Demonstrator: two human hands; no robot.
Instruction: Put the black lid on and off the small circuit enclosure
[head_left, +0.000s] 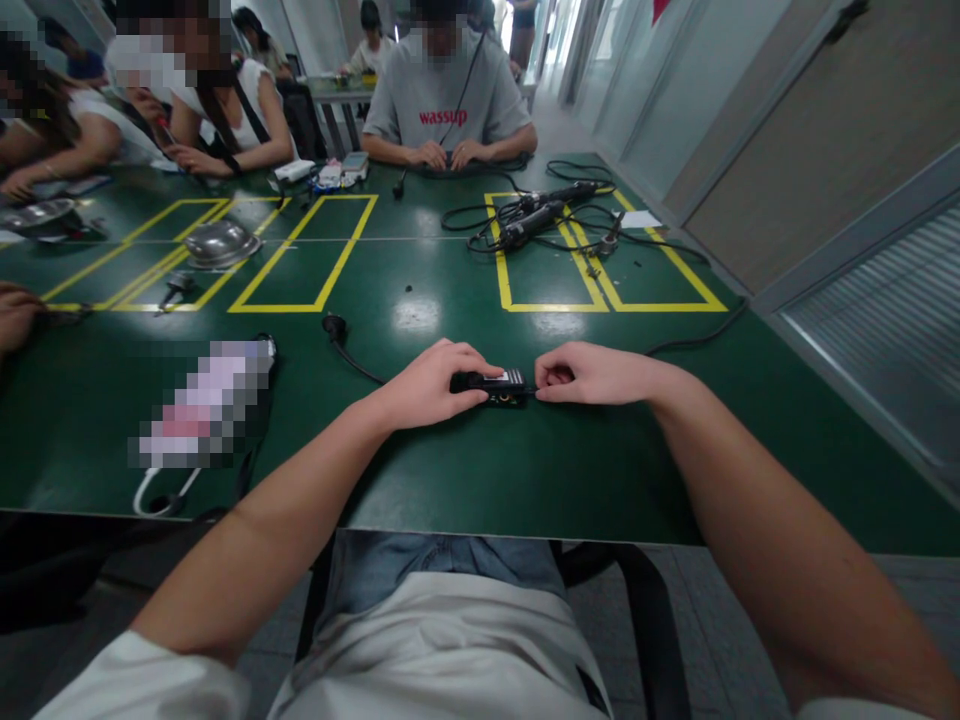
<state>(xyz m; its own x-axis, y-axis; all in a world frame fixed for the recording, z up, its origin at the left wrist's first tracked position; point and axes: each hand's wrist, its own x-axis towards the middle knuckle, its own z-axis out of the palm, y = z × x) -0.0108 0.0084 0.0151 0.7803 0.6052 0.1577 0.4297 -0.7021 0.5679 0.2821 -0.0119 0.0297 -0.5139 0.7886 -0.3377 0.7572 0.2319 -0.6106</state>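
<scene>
- The small black device (499, 385) lies on the green table (450, 470), near the front edge and directly in front of the person, between the two hands.
- Its long axis runs left to right across the table, roughly parallel to the near edge; a light, ribbed face points up and a small amber spot shows on the near side.
- The left hand (431, 385) lies over the left end of the device, thumb along its far side and fingers curled down on the near side, so it is clasped around that end and pins it to the table.
- The right hand (589, 375) sits just beside the right end, fingers folded in and fingertips pinched at the tip; whether they nip a small plug or only touch the casing is too small to tell.
- Both hands are equally near; the device lies to the right of the left hand's hold and to the left of the right hand's pinch.
- A black cable (352, 355) trails from under the left hand toward the far left, ending in a plug.
- Farther off lie a metal bowl (220, 243), a tangle of black tools and leads (544, 215) inside yellow floor-tape boxes, and other people seated at the far side.
</scene>
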